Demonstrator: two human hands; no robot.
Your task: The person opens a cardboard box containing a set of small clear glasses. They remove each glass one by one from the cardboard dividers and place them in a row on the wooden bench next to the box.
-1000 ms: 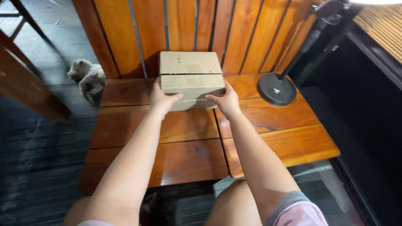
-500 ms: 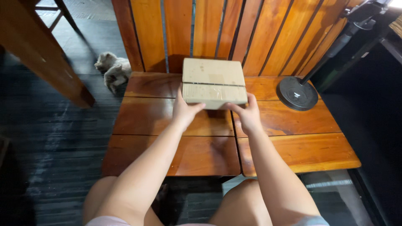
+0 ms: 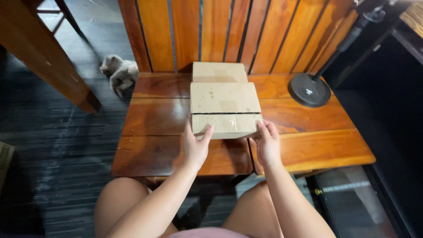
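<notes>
Wooden slats back the table I'm working over. My left hand and right hand grasp the near corners of the cardboard box at centre. At two o'clock sits a black round stand base; at ten o'clock, a small animal on the floor.

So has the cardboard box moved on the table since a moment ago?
Yes. The cardboard box has come toward the person, away from the slatted wooden back, and a flap now stands open behind it.
</notes>
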